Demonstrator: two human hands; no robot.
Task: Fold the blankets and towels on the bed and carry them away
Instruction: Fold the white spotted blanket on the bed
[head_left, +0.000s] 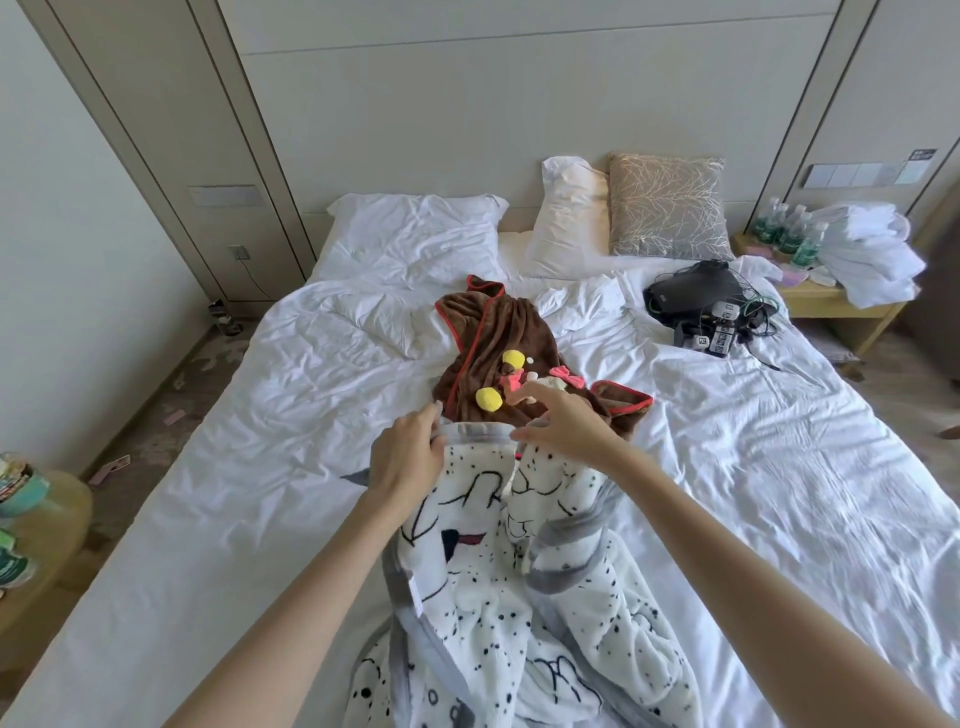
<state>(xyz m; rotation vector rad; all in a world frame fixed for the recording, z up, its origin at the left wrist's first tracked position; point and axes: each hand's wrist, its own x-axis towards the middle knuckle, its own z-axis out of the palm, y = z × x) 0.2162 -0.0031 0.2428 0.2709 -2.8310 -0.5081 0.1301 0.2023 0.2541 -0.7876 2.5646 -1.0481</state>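
Pinching the spotted blanket (519, 597) at its grey edge, left hand (410, 460) fingers curl; right hand (566, 426) fingers spread above it.

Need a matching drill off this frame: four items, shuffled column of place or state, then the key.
Items
1. spotted blanket
2. brown towel
3. patterned cushion
4. water bottles

Place or state
a. standing on the bedside table
b. propped against the headboard
c. gripped at its grey edge by the left hand
d. crumpled on the bed, farther out than the blanket

Pairs: 1-c, 2-d, 3-b, 4-a
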